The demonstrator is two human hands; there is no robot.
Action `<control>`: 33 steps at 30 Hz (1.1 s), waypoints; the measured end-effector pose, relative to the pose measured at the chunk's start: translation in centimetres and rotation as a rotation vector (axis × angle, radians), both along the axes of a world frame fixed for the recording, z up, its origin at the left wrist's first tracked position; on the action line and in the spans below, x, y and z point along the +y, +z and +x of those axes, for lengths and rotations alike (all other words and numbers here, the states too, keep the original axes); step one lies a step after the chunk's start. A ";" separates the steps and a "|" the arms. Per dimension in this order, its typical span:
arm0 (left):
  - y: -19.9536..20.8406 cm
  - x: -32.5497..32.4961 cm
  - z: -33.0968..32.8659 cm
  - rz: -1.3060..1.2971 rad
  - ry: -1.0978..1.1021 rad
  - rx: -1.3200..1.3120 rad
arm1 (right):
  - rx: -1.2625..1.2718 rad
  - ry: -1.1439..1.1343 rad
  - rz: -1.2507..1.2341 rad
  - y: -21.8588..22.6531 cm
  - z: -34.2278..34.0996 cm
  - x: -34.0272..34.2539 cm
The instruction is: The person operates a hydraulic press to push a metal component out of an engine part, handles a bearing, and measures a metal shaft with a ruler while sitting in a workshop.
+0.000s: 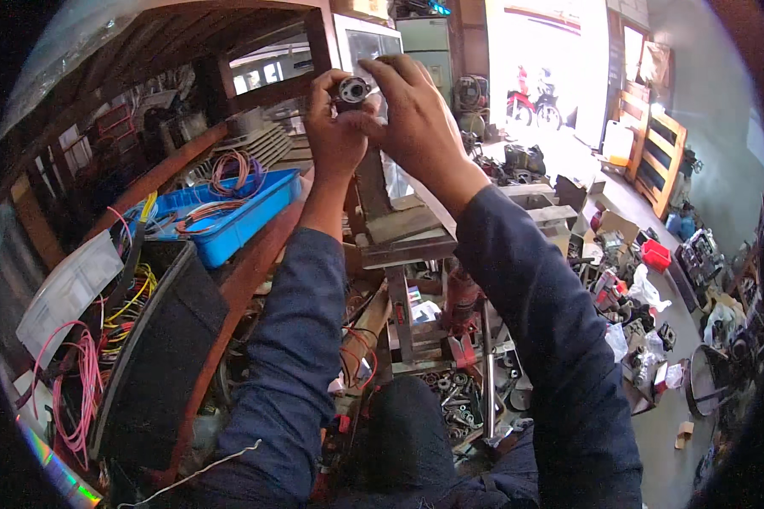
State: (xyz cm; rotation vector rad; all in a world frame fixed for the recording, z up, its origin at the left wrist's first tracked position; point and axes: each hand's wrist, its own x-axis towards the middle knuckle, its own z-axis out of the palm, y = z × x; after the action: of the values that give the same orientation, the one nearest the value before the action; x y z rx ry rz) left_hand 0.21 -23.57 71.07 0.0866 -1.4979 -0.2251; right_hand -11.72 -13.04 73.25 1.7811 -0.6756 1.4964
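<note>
Both my arms, in dark blue sleeves, reach up and away from me. My left hand [338, 136] is closed round a small round metal part [354, 89], whose ring-shaped end with a dark hole in the middle faces me. My right hand [412, 114] is beside it, its fingers curled over the part from the right and its thumb pressed near its lower edge. The rest of the part is hidden behind my fingers, so its exact kind does not show. Below my hands stands a worn metal bench stand [407, 229] with a flat top plate.
At left are a blue plastic tray [221, 225] with coiled wires and a black bin [165, 339] of coloured cables. Nuts and bolts [458, 403] lie low in the middle. Machine parts, a red container [654, 254] and a wooden pallet [658, 157] stand along the right.
</note>
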 end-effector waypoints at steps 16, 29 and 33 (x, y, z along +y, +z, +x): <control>-0.5 0.3 0.0 -0.070 0.402 0.008 | 0.469 -0.154 1.245 -8.1 -17.2 6.6; -0.3 0.5 0.3 -0.037 0.392 0.004 | -0.184 0.051 1.008 -9.2 -15.1 6.4; -0.5 1.0 0.2 -0.034 0.374 0.013 | -0.138 -0.050 1.031 -9.6 -13.7 5.6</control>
State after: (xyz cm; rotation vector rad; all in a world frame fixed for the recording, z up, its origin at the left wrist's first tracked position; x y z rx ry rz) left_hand 0.44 -22.58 70.62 0.3334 -1.4424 0.1011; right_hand -25.44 -7.42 63.64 2.3357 -1.7728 1.3199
